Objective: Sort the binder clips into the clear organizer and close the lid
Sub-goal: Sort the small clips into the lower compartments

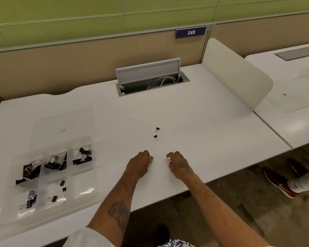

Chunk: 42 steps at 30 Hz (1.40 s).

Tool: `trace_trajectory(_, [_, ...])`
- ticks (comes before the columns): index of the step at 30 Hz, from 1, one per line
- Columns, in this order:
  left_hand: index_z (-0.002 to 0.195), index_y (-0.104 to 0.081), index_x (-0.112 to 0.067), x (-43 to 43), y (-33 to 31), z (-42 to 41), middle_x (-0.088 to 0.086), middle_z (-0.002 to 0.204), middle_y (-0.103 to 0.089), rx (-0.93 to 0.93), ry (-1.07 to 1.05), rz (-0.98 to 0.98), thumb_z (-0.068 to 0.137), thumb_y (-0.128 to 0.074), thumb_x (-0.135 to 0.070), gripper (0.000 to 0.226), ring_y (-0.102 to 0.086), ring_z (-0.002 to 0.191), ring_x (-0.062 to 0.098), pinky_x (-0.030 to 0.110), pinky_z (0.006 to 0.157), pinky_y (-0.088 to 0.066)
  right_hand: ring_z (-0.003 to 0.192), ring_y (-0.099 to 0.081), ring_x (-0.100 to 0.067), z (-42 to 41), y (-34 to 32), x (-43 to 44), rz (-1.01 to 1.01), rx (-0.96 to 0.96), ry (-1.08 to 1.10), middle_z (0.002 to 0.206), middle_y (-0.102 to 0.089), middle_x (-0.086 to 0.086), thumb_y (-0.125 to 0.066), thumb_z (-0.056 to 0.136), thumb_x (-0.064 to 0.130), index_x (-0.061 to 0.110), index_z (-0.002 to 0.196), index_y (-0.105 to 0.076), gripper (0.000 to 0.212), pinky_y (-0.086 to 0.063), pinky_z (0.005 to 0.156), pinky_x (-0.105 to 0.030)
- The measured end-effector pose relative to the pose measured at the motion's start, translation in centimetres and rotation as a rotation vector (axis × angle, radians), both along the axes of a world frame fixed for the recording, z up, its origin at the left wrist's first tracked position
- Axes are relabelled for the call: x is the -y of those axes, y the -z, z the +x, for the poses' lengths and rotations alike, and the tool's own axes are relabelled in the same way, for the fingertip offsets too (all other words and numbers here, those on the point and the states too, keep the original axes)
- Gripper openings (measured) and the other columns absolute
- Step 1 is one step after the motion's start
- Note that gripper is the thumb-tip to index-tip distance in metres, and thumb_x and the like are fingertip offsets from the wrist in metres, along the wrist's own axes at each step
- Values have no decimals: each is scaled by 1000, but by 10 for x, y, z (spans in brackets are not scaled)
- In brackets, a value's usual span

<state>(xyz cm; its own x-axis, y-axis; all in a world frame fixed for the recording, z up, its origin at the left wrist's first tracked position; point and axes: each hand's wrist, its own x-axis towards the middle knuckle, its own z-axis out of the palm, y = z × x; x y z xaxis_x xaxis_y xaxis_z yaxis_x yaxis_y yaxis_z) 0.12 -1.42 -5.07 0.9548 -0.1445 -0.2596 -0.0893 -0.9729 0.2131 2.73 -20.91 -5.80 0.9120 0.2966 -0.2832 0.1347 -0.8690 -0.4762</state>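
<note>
The clear organizer [82, 190] lies at the table's left, and its lid [64, 122] lies open and flat behind it. Several compartments hold black binder clips [55, 162] of different sizes. Two small black clips [157, 129] [156, 137] lie loose mid-table, just beyond my hands. My left hand [138, 164] rests on the table with its fingers curled, and a bit of silver clip wire shows at the fingertips. My right hand [179, 164] is beside it, also curled, with a small dark clip by the thumb.
An open grey cable hatch [150, 77] with white cables sits at the back of the white table [212, 139]. A frosted divider [239, 75] stands on the right. Another person's red shoe [280, 182] is on the floor at right.
</note>
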Motion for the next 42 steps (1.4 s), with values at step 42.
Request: trace_trajectory(42, [119, -62, -24, -228, -54, -148, -6, 123, -58, 173, -531, -391, 93, -58, -34, 27, -53, 114, 11, 35, 97, -45, 80, -61, -8, -88, -65, -268, 469, -66, -14, 95, -72, -3, -70, 85, 12, 9, 97, -75, 14, -39, 59, 0])
